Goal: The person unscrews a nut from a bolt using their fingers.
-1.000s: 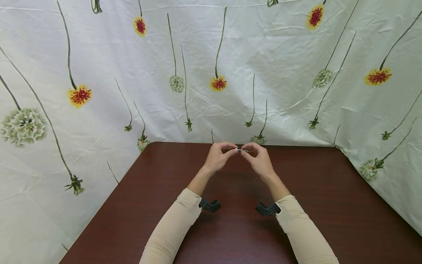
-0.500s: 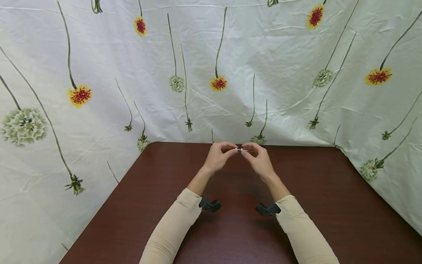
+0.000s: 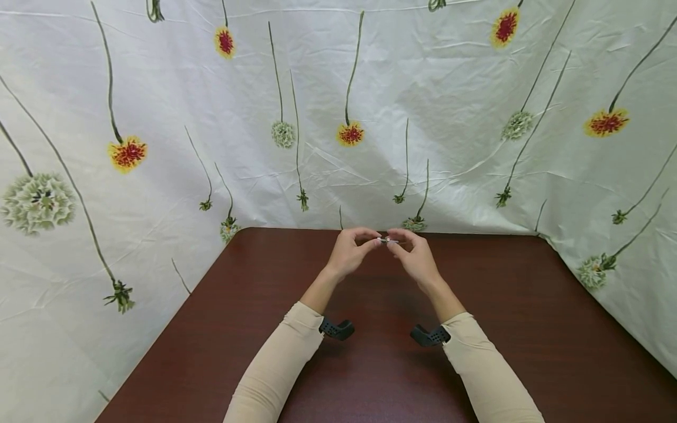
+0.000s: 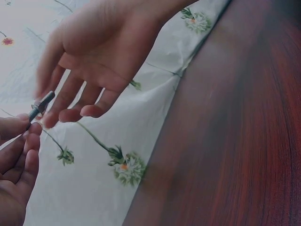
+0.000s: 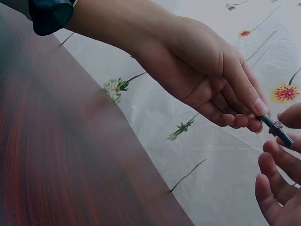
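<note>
A grey threaded bolt (image 5: 285, 137) is held up between both hands near the table's far edge, with a small nut (image 5: 276, 126) partway along its thread. One end of the bolt is pinched between the thumb and forefinger of my left hand (image 3: 348, 252), which cover that end. At the nut are the thumb and forefinger of my right hand (image 3: 418, 258), one on each side. In the left wrist view the right fingertips are blurred, and the bolt's bare end points up past them.
The dark red-brown wooden table (image 3: 370, 364) lies under both forearms. Behind it and at both sides hangs a white curtain (image 3: 338, 176) printed with flowers. Each wrist wears a black band, such as the left wristband (image 3: 337, 329).
My right fingertips shift slightly around the nut. The left hand keeps its pinch on the bolt, and both arms stay in the same place.
</note>
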Demonstrator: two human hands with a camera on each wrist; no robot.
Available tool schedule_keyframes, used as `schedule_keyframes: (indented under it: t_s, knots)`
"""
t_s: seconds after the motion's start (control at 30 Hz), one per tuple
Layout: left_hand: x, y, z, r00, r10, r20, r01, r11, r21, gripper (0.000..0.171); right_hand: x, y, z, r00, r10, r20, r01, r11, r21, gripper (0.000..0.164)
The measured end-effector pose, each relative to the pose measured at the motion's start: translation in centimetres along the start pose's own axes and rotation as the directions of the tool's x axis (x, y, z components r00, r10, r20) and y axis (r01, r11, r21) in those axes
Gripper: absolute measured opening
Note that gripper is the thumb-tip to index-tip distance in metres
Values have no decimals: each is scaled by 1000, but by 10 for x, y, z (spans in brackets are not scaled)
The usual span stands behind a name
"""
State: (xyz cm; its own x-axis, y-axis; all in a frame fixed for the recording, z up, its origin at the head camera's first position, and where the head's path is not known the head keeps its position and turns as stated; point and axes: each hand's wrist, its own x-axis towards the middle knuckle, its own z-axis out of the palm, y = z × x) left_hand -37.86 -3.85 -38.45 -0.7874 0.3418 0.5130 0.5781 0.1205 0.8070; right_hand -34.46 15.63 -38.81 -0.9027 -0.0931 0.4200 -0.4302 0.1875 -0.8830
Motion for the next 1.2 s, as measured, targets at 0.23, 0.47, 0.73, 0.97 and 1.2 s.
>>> schedule_keyframes:
  t_s: [0.23, 0.47, 0.73, 0.97, 1.2]
  knots:
    - [0, 0, 0, 1000, -8, 2, 8, 1000, 7, 14, 1, 0, 0, 1000, -15, -19, 14, 1000, -22, 23]
    - [0, 2, -3, 999, -36, -21, 36, 999, 11, 14, 3, -3, 2, 1000, 12, -4, -12, 1000, -24, 34]
    - [1, 0, -2, 1000, -20, -8, 20, 999, 25, 16, -9, -34, 2, 1000, -9, -3, 9, 998, -57, 24]
    - [1, 0, -1, 1000, -24, -7, 24, 999, 24, 16, -12, -39, 2, 1000, 10, 1, -10, 999, -34, 31]
    - [0, 1, -1, 1000, -23, -2, 23, 1000, 20, 15, -12, -35, 3, 1000, -7, 4, 7, 999, -34, 24]
